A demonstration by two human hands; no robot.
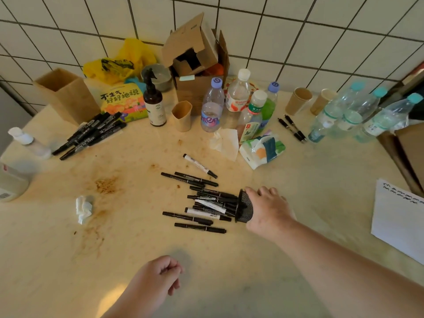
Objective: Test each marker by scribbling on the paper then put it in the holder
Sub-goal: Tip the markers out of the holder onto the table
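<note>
A black mesh holder [245, 207] lies on its side at the table's middle, its mouth facing left. My right hand [268, 210] grips it from the right. Several black and white markers [206, 203] lie spilled from its mouth across the table. A white marker [199, 165] lies apart, farther back. A second pile of black markers [91, 134] lies at the back left. The paper [399, 216], with scribbles along its top, lies at the right edge. My left hand [158, 277] hovers near the front with fingers loosely curled, holding nothing.
Plastic bottles [212, 106], paper cups [182, 115], a brown spray bottle [154, 104], cardboard boxes [195, 58], a tissue pack [261, 150] and two pens [292, 128] crowd the back. A crumpled tissue [83, 207] lies left. Brown stains [105, 184] mark the table.
</note>
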